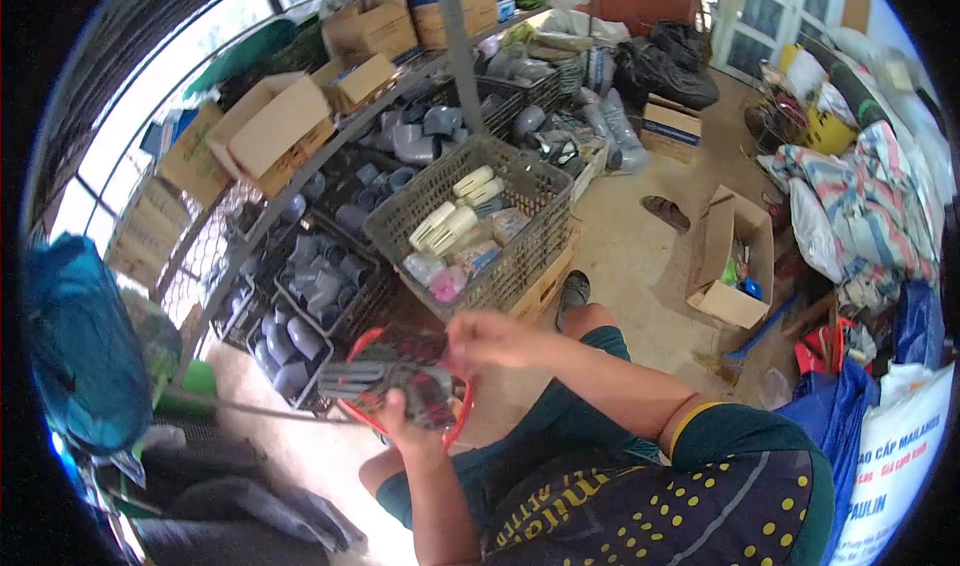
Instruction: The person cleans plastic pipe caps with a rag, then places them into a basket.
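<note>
Over a red-rimmed basket (463, 418), my left hand (402, 424) has its thumb pressed over a bundle of grey strip-like pieces (372, 376). My right hand (480, 344) is at the basket's upper right edge, its fingers bent together and blurred; what they hold, if anything, is too small to tell. Dark and reddish items in the basket are partly hidden by the bundle. Just beyond stands a large dark crate (385, 228) with cream-coloured pieces (445, 228) and plastic bags in it.
Crates of grey pipe fittings (320, 276) stand at the left below a metal shelf post (458, 56). Cardboard boxes (270, 131) line the shelf. An open carton (712, 251), a sandal (666, 212) and a blue-handled tool (762, 334) lie at the right, beside piled sacks (860, 201).
</note>
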### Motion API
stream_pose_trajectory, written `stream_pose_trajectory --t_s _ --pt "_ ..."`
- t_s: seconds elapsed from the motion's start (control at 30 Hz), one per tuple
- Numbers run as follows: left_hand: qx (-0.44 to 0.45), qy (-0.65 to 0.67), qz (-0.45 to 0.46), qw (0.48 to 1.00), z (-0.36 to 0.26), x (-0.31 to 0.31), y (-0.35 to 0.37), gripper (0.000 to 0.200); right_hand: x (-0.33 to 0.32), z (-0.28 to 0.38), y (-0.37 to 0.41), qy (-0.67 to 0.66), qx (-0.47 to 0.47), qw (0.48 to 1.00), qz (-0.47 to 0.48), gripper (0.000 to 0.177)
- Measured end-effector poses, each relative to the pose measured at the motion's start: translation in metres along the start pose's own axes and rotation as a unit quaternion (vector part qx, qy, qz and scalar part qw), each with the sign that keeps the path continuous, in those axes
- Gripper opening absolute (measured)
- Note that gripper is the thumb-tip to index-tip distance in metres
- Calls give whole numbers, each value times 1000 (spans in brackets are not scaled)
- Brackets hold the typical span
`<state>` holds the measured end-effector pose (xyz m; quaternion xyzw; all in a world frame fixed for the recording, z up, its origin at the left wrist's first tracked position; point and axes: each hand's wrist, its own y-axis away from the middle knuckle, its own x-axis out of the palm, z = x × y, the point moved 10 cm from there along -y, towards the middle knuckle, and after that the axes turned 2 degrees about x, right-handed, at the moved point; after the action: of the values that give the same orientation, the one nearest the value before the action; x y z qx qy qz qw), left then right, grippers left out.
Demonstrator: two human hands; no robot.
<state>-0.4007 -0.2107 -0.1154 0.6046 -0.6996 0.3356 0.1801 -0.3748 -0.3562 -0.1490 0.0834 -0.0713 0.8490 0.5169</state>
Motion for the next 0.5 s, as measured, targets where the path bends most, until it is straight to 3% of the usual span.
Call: stream_pose_trajectory --t_s 0.03,0.1,0.2,0.23,0.33,0.37,0.43,0.5 --pt "-19 41 -16 999 7 -8 -1 59 20 -11 7 -62 41 995 63 52" --pt "-14 19 -73 997 14 -23 -3 55 36 23 22 169 -105 980 -23 55" --pt "3 -53 -148 988 16 -10 4 50 60 69 41 436 -249 839 -209 61" --pt "12 -69 -178 981 17 -9 9 48 59 60 34 439 -193 854 -202 65" --pt "8 -49 -152 987 29 -2 10 48 49 55 23 471 -147 847 -197 63" --pt "-30 -50 -155 986 30 -4 12 49 46 49 20 475 -105 858 -165 61" --pt "-50 -47 -99 993 24 -7 6 52 46 47 21 478 -18 873 -94 56" --pt "-58 -34 -11 998 22 -18 -1 56 50 15 14 466 -26 884 -11 48"
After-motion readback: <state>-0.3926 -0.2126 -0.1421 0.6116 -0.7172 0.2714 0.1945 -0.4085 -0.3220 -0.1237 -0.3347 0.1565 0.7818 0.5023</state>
